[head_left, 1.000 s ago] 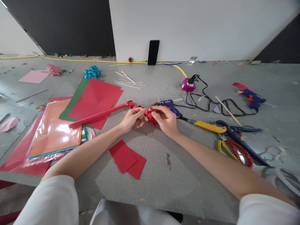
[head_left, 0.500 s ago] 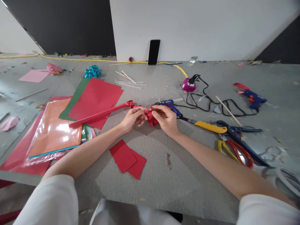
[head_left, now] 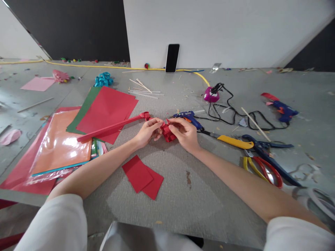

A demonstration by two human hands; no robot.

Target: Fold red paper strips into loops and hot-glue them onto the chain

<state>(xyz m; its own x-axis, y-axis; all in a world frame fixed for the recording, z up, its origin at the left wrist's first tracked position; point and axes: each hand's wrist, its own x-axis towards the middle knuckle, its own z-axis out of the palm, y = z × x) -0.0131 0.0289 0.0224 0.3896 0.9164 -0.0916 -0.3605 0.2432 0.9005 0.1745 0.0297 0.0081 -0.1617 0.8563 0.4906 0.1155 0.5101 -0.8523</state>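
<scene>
**Pinched between both hands: folded red paper at table centre**

Just left of the grip, stretching away toward the far left: a long red paper strip, its long axis running left-to-right and slightly upward, its curled near end touching the left hand. Closed around the left side of the crumpled red paper piece, left fingers curled, thumb on top. At the very middle of the grip, held just above the table, pinched from both sides alike, neither hand nearer. Closed on the right side, the right hand, fingertips pressing the folds. Just behind the right hand, a blue glue gun; further right, a yellow-handled cutter and scissors. Below the grip, nearer the body, two red paper squares.
</scene>
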